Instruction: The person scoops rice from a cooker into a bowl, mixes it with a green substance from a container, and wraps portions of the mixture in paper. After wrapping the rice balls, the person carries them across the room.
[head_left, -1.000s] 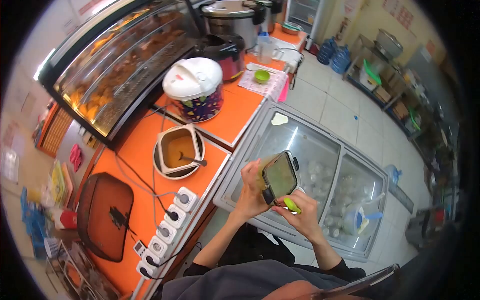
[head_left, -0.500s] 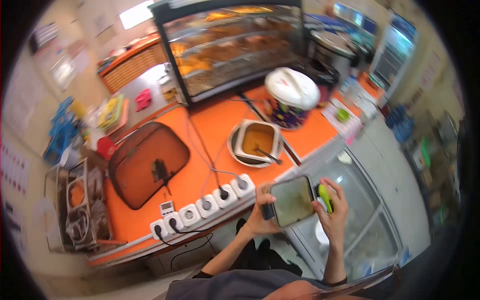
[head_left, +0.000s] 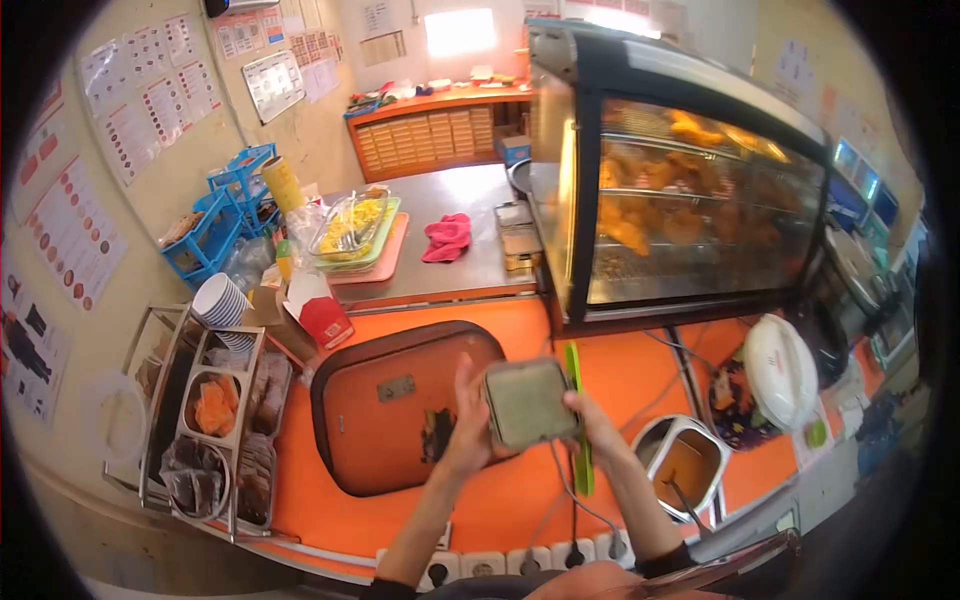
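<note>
I'm gripping lidded container [head_left: 527, 402] w/ both hands: left hand [head_left: 466, 425] fingers clamping its edge, right hand [head_left: 592, 425] also pinching green utensil [head_left: 577, 420]. Looks rigid, light; slick plastic probably, so side edges are best hold.

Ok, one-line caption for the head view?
Both hands, left hand and right hand, hold a lidded container over the orange counter.

Two hands, left [head_left: 468, 430] and right [head_left: 592, 422], hold one square container [head_left: 527, 402]. One brown tray [head_left: 395, 405] lies near. One rice cooker [head_left: 775, 375] stands right.
</note>
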